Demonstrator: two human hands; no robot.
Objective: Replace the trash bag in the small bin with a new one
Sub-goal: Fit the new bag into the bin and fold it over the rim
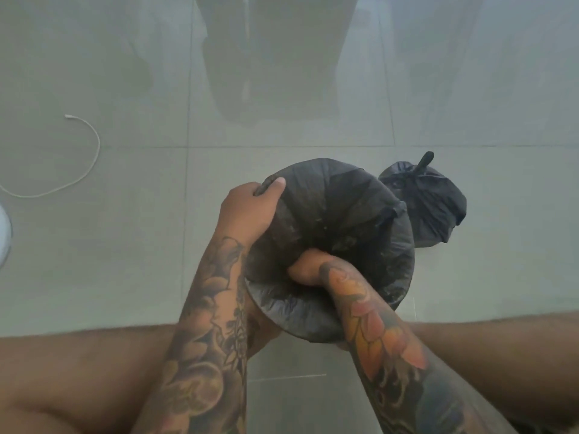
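A small round bin (404, 264) stands on the floor between my knees, lined with a black trash bag (332, 208) stretched over its rim. My left hand (250, 211) grips the bag and rim at the far left edge, thumb on top. My right hand (305, 270) reaches down inside the bag, its fingers hidden in the black plastic. A tied-up full black trash bag (429, 205) sits on the floor just behind and to the right of the bin.
Grey floor tiles (125, 245) surround the bin. A white cable (91, 158) curls on the floor at the left, and a white object (4, 236) shows at the left edge. My bare knees fill the bottom corners. A dark reflection lies on the tiles ahead.
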